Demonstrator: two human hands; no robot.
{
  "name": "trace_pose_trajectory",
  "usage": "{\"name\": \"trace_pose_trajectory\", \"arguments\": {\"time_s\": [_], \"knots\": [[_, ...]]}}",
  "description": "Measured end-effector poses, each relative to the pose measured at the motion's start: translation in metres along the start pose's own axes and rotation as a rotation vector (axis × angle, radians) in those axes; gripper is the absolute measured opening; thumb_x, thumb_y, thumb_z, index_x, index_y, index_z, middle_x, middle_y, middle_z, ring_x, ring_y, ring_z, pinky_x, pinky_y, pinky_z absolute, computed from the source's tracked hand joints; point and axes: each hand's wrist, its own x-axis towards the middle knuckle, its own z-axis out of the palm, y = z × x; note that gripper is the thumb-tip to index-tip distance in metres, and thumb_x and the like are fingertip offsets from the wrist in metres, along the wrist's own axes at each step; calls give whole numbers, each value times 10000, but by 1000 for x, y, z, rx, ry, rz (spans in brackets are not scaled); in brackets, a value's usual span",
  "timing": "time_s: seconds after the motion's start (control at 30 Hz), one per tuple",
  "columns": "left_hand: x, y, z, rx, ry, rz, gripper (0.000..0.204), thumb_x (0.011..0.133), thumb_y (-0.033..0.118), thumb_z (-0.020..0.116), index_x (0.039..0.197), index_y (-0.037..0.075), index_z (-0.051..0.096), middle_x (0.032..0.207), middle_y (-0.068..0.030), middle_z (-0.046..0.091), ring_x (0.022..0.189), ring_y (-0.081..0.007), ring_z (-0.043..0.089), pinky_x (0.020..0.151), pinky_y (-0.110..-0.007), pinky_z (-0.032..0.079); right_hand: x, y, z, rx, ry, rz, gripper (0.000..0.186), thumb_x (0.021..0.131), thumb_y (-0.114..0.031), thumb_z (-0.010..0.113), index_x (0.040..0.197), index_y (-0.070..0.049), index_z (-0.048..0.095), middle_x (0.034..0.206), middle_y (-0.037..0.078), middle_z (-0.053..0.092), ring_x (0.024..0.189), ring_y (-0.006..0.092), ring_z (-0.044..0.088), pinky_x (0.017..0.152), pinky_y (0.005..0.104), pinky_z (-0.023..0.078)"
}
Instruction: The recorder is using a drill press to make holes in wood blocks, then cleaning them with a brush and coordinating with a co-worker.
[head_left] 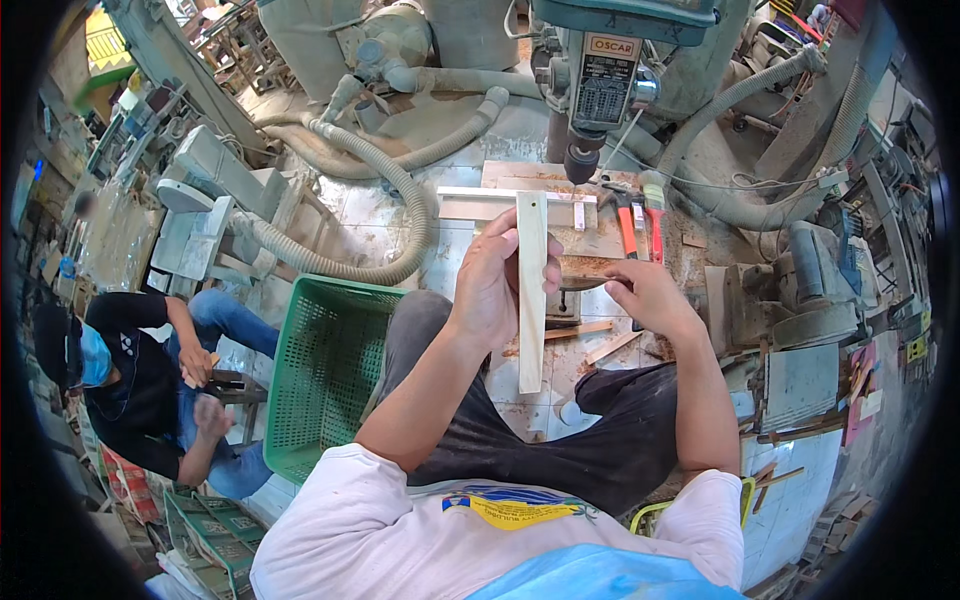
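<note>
My left hand (487,285) is wrapped round a long, pale wooden strip (532,345) with a small round hole near its far end. The strip stands almost lengthwise in front of me, above my lap. To its right, my right hand (650,297) has its thumb and fingers pressed together at the near edge of the sawdust-strewn drill press table (585,268). Whatever may be between those fingers is too small or hidden to name. Beyond both hands, the drill press chuck (582,160) hangs over the wooden boards. A white-edged wooden fence (465,205) lies across them.
A red-handled hammer (627,232) and a brush (654,215) lie right of the boards. Wood offcuts (612,347) are below the table. A green plastic crate (330,370) stands at my left, beside a seated co-worker (140,370). A ribbed hose (400,220) curves behind it.
</note>
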Motion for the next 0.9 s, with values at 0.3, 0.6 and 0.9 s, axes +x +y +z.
{"name": "trace_pose_trajectory", "arguments": {"time_s": [0.3, 0.6, 0.9], "knots": [[-2, -4, -12, -36, -36, -8, 457, 1120, 303, 455, 1482, 30, 509, 1043, -131, 680, 794, -193, 670, 698, -338, 554, 1, -1, 1, -28, -52, 26, 246, 979, -104, 699, 1179, 36, 727, 1005, 191, 756, 906, 293, 729, 844, 387, 564], [-2, -7, -17, 37, 63, -36, 457, 1126, 356, 446, 1407, 21, 580, 981, -92, 668, 742, -175, 635, 656, -326, 531, 1, 1, 3, -4, -74, 51, 266, 981, -116, 713, 1202, 33, 715, 1017, 193, 752, 926, 295, 727, 853, 384, 563], [81, 9, -86, 191, 211, 99, 540, 1150, 441, 405, 1199, -25, 672, 851, -61, 654, 636, -186, 605, 605, -336, 510, -3, 17, 5, -147, -230, 76, 394, 963, -246, 749, 1258, 12, 716, 1070, 234, 769, 1001, 388, 748, 898, 447, 581]]}}
